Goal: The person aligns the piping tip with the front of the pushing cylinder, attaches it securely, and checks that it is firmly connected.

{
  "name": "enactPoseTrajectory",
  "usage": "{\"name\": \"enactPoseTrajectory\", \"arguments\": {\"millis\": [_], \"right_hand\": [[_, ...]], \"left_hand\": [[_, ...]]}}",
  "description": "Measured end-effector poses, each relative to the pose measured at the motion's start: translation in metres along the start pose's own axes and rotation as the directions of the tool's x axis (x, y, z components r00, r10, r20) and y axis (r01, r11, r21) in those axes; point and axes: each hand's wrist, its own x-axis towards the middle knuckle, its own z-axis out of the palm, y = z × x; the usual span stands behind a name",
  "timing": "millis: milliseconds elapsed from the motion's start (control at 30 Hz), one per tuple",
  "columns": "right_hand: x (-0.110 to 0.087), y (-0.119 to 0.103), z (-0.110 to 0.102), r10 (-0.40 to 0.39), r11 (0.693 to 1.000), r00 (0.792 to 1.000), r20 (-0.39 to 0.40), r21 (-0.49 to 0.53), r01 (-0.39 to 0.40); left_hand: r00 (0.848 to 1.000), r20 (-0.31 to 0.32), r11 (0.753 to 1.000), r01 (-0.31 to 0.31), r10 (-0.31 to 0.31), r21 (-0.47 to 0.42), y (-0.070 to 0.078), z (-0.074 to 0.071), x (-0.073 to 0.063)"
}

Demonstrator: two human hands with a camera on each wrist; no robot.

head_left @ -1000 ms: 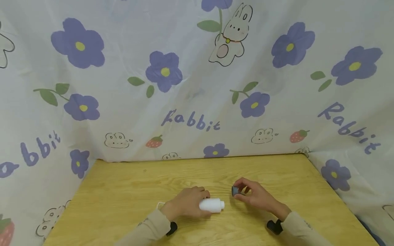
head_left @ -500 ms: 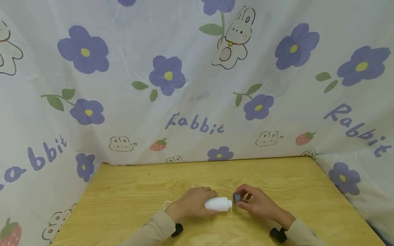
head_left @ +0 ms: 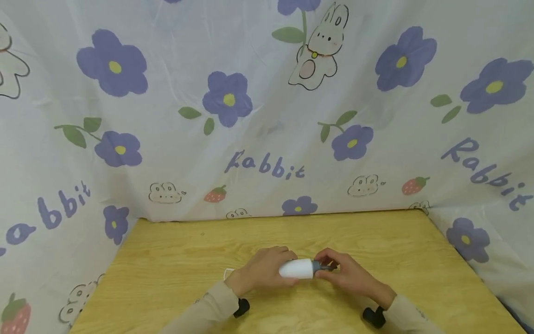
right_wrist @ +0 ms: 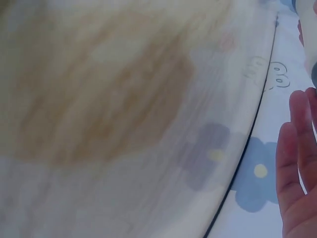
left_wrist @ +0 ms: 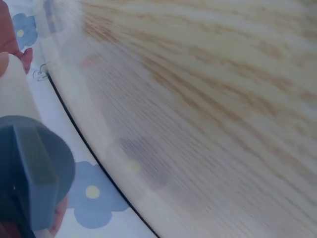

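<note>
My left hand (head_left: 267, 268) grips a white bottle (head_left: 297, 269) around its left part, the bottle lying sideways over the table. On its right end sits a blue-grey cap (head_left: 317, 266) with a thin flat tab pointing right. The thumb and fingers of my right hand (head_left: 347, 272) pinch this cap, and it covers the bottle's narrow neck. In the left wrist view, a blue-grey end piece (left_wrist: 39, 168) with a raised ridge shows close up beside the white body. The right wrist view catches only some right fingers (right_wrist: 290, 158) and a sliver of the bottle (right_wrist: 310, 34).
A thin white cord (head_left: 227, 272) shows behind my left wrist. Black wrist mounts (head_left: 373, 317) sit under both wrists. The wood-grain table (head_left: 187, 246) ends at a hanging cloth (head_left: 267, 130) printed with flowers and rabbits, which stands around the back and sides.
The bottle neck and the cap, apart one second ago, have come together, and the cap now covers the neck. Both hands keep their grips. The head view has shifted slightly.
</note>
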Motion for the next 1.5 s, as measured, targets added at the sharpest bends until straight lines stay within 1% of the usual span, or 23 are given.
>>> {"name": "enactPoseTrajectory", "arguments": {"millis": [100,233,333,533,700,833,933,967,1067,1200,1367,1500], "right_hand": [[0.0,0.001,-0.001,0.026,1.0,1.0,-0.003,0.014,-0.026],[0.0,0.001,-0.005,0.049,0.999,0.999,0.02,0.024,-0.049],[0.001,0.001,-0.007,0.061,0.997,0.997,0.048,0.035,-0.063],[0.001,0.003,-0.011,0.078,0.99,0.988,0.132,0.106,-0.093],[0.001,0.003,-0.011,0.087,0.988,0.984,0.157,0.111,-0.105],[0.0,0.001,-0.011,0.102,0.986,0.982,0.161,0.114,-0.121],[-0.002,-0.003,-0.013,0.114,0.988,0.985,0.128,0.094,-0.127],[-0.003,-0.004,-0.014,0.117,0.989,0.987,0.111,0.073,-0.125],[-0.005,-0.007,-0.018,0.103,0.995,0.993,0.063,0.005,-0.104],[-0.007,-0.008,-0.02,0.032,0.997,0.999,0.04,-0.07,-0.029],[-0.009,-0.004,-0.015,-0.059,0.996,0.998,0.037,-0.064,0.062],[-0.011,-0.002,-0.013,-0.082,0.996,0.996,0.042,-0.034,0.084]], "left_hand": [[0.999,-0.03,0.999,-0.019,0.02,0.034,0.002,-0.002,0.001],[0.998,-0.042,0.998,-0.039,0.041,0.044,0.005,-0.006,0.002],[0.997,-0.05,0.997,-0.055,0.058,0.05,0.006,-0.008,0.003],[0.995,-0.051,0.994,-0.083,0.086,0.066,0.009,-0.01,0.005],[0.992,-0.063,0.991,-0.104,0.11,0.088,0.011,-0.01,0.006],[0.992,-0.064,0.99,-0.103,0.11,0.096,0.012,-0.01,0.007],[0.993,-0.072,0.991,-0.091,0.098,0.097,0.013,-0.011,0.007],[0.993,-0.074,0.992,-0.086,0.093,0.096,0.013,-0.011,0.007],[0.994,-0.073,0.993,-0.069,0.076,0.094,0.014,-0.013,0.006],[0.997,-0.055,0.995,-0.055,0.06,0.084,0.014,-0.015,0.005],[0.998,-0.028,0.995,-0.062,0.064,0.077,0.016,-0.014,0.005],[0.996,-0.026,0.994,-0.081,0.083,0.07,0.017,-0.011,0.005]]}}
